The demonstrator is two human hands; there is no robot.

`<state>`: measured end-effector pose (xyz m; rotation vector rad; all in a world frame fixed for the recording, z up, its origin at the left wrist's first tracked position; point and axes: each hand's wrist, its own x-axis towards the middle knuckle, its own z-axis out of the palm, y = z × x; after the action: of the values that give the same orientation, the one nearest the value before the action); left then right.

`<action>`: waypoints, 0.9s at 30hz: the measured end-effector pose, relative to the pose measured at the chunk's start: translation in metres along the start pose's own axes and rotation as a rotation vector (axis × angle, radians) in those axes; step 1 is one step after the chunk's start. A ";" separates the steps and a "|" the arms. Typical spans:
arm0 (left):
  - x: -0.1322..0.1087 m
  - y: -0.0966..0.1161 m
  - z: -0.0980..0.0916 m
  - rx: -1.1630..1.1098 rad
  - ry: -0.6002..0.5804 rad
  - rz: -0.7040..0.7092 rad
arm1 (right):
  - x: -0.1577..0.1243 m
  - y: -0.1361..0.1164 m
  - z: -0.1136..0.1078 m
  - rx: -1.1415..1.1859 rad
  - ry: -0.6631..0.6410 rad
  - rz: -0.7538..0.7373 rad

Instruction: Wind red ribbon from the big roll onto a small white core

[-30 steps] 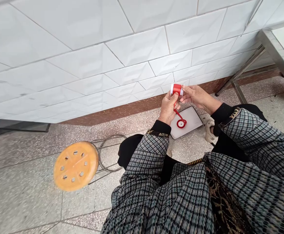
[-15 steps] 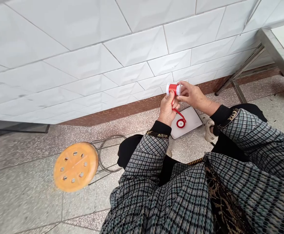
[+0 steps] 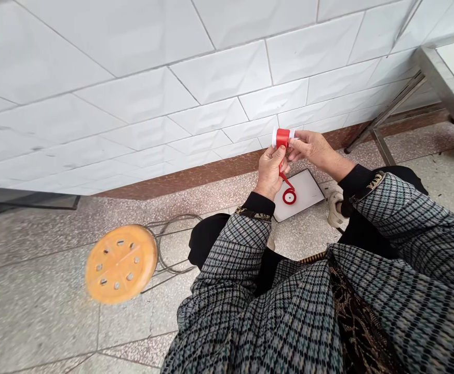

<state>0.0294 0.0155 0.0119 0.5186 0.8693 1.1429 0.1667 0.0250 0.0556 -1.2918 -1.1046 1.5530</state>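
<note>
A white spool [image 3: 275, 137] wound with red ribbon [image 3: 283, 137] is held up between my two hands, in front of the tiled wall. My left hand [image 3: 270, 170] is closed on the red ribbon just under the spool, with its thumb pressed near the winding. My right hand [image 3: 311, 149] grips the spool's right rim between thumb and fingers. From below my left hand the ribbon runs down to a red ring-shaped roll with a pale centre [image 3: 289, 196]. That roll appears against a flat white board [image 3: 307, 200] on the floor; whether it touches the board I cannot tell.
To the left, a round orange stool [image 3: 121, 264] with wire legs lies on its side on the speckled floor. A metal-framed table [image 3: 439, 78] stands at the right. A dark flat edge [image 3: 28, 200] juts in at far left. The white tiled wall [image 3: 211, 80] rises ahead.
Both hands and the spool have shifted slightly to the right. The spool has turned a little in my fingers, and a fold of ribbon now shows at its lower side.
</note>
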 end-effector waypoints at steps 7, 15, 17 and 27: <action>-0.001 -0.001 0.000 0.008 -0.008 0.035 | -0.002 -0.004 0.002 0.169 0.061 0.098; 0.001 0.000 0.000 0.009 -0.016 0.049 | 0.001 0.007 -0.001 0.288 0.003 0.216; 0.002 -0.001 -0.002 0.013 -0.055 0.074 | 0.001 0.008 -0.001 0.321 -0.005 0.255; 0.006 -0.004 -0.005 -0.049 -0.042 0.020 | -0.005 0.006 -0.005 0.104 -0.089 0.206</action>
<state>0.0281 0.0190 0.0041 0.5104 0.7999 1.1652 0.1725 0.0197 0.0507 -1.3097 -0.9548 1.8111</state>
